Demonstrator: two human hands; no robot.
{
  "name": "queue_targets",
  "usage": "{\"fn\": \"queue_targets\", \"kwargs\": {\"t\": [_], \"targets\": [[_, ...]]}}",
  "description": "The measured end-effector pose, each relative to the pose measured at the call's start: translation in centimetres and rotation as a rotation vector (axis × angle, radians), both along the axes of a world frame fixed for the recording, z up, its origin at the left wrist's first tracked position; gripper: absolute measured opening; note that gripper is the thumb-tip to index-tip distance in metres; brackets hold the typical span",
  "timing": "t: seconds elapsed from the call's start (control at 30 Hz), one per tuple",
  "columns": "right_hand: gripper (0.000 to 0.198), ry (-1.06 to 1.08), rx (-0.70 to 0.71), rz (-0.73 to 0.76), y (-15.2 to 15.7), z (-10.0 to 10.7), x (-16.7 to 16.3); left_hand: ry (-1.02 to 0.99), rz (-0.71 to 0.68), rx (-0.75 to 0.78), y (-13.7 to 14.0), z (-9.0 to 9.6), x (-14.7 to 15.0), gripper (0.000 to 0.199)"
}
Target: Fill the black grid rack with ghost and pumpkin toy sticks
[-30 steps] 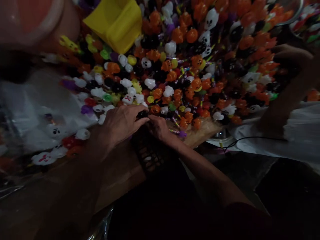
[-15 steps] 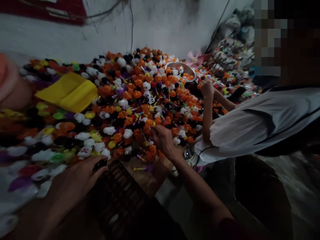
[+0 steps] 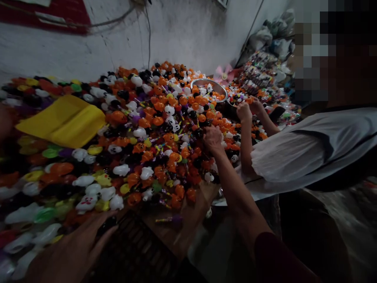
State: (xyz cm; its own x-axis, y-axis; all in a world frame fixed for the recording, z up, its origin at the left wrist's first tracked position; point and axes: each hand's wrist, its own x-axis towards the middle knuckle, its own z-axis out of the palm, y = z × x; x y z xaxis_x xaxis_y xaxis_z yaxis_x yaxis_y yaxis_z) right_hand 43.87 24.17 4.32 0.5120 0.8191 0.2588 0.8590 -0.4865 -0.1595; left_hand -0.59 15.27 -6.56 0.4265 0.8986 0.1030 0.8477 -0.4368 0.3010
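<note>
My left hand is at the lower left over the near edge of the pile. A glossy black plastic figure sits between its thumb and fingers, beside a dark slatted crate. Stretched out over the middle of the heap, my right hand has its fingers curled down among orange and black pieces. Whatever those fingers grip is hidden. Around both hands lie many small plastic figures, orange pumpkin-like, white ghost-like and black, some with candy-filled tubes. One purple-ended tube lies apart on brown cardboard.
To my right sits a co-worker in a white shirt, with hands over the heap. Behind stand a metal bowl and a pink flower-shaped thing. A yellow sheet lies at left; filled bags are stacked at back right.
My right hand has moved away from me and to the right, farther into the heap. My left hand, still with the black figure, appears lower as the view has shifted.
</note>
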Motion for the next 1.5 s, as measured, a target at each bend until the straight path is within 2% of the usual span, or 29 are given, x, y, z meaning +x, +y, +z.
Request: {"fn": "queue_targets", "kwargs": {"t": [0.07,0.13,0.2,0.27,0.37,0.43,0.53,0.6,0.67,0.73,0.8,0.83,0.9,0.97,1.03,1.13,1.2,1.27,1.33,1.43,1.5], "targets": [[0.026,0.000,0.042,0.021,-0.5,0.3,0.4,0.010,0.041,0.013,-0.2,0.8,0.4,0.043],[0.022,0.059,0.234,0.086,-1.3,0.9,0.5,0.073,0.051,-0.040,-0.4,2.5,1.1,0.047],[0.016,0.273,0.487,0.210,-2.5,1.3,0.0,0.147,0.046,-0.117,-0.5,4.4,1.9,0.052],[0.022,0.642,0.623,0.342,-3.6,1.1,-1.3,0.164,0.037,-0.163,-0.7,6.0,2.7,0.055],[0.035,1.209,0.619,0.448,-5.2,-0.4,-4.1,0.150,0.034,-0.191,-0.9,7.5,3.4,0.050],[0.042,1.450,0.590,0.459,-6.4,-1.7,-6.1,0.168,0.035,-0.223,-0.9,8.0,3.6,0.045],[0.045,1.633,0.524,0.472,-8.1,-3.3,-8.5,0.207,0.057,-0.257,-1.0,9.0,3.8,0.042],[0.042,1.699,0.484,0.498,-9.0,-3.9,-9.9,0.173,0.066,-0.170,-1.1,9.9,4.3,0.040],[0.039,1.745,0.443,0.532,-9.7,-4.2,-11.2,0.014,0.078,-0.044,-1.3,11.0,5.2,0.041],[0.038,1.769,0.393,0.570,-10.2,-4.4,-12.5,-0.258,0.089,-0.042,-1.4,12.0,6.5,0.049],[0.037,1.769,0.331,0.607,-10.6,-4.5,-13.8,-0.572,0.058,-0.171,-1.4,12.7,7.7,0.060],[0.037,1.757,0.301,0.620,-10.9,-4.5,-14.3,-0.700,0.034,-0.236,-1.3,12.9,8.1,0.060],[0.040,1.692,0.252,0.656,-11.4,-4.4,-15.1,-0.837,-0.013,-0.311,-0.8,13.1,8.5,0.048],[0.042,1.521,0.272,0.732,-11.8,-4.1,-15.5,-0.815,-0.040,-0.309,0.0,13.2,8.4,0.034],[0.039,1.237,0.336,0.847,-11.7,-3.7,-15.8,-0.731,-0.044,-0.267,1.0,13.5,8.0,0.031],[0.026,0.793,0.354,0.956,-11.0,-3.5,-16.5,-0.575,-0.053,-0.177,2.1,14.4,7.4,0.035],[0.020,0.620,0.299,0.952,-10.6,-4.2,-17.5,-0.484,-0.077,-0.153,2.3,15.0,6.7,0.047],[0.016,0.596,0.233,0.938,-10.4,-5.6,-18.7,-0.448,-0.077,-0.153,2.0,15.3,5.6,0.056],[0.015,0.691,0.179,0.929,-10.4,-7.6,-20.0,-0.424,-0.029,-0.137,1.3,15.0,4.1,0.051],[0.017,0.871,0.154,0.884,-10.4,-10.4,-21.9,-0.304,0.048,-0.140,0.2,13.2,2.1,0.045],[0.018,0.939,0.141,0.855,-10.0,-11.7,-22.9,-0.234,0.033,-0.205,-0.3,11.5,1.4,0.048]]}}
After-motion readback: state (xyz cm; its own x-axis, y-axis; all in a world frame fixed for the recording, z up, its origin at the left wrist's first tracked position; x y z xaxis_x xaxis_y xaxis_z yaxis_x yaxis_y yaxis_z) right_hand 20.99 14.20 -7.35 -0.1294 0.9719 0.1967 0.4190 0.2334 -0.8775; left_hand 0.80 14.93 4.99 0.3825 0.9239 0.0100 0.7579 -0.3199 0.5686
